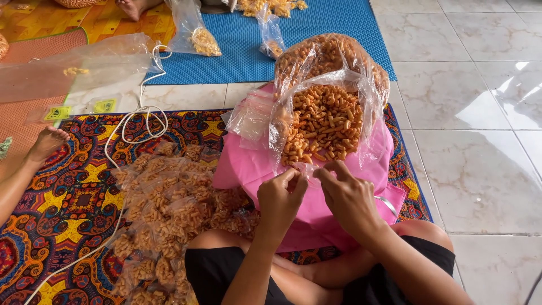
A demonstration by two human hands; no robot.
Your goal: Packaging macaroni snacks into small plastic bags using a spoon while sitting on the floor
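Note:
A big clear plastic bag (361, 85) full of orange macaroni-shaped snacks (324, 121) lies open on a pink cloth (248, 169) in front of me. My left hand (279, 200) and my right hand (350, 197) meet at the bag's near edge, fingertips pinching a small clear plastic bag (307, 168) between them. A thin bangle (388, 204) shows by my right wrist. To my left lies a heap of small filled snack packets (164, 209) on a patterned mat.
A white cord (141, 118) loops across the colourful mat (68, 203). Another person's foot (45, 144) rests at the left. Empty clear bags (79, 65) and small packets (195, 34) lie on a blue mat (327, 28). White floor tiles (480, 113) spread to the right.

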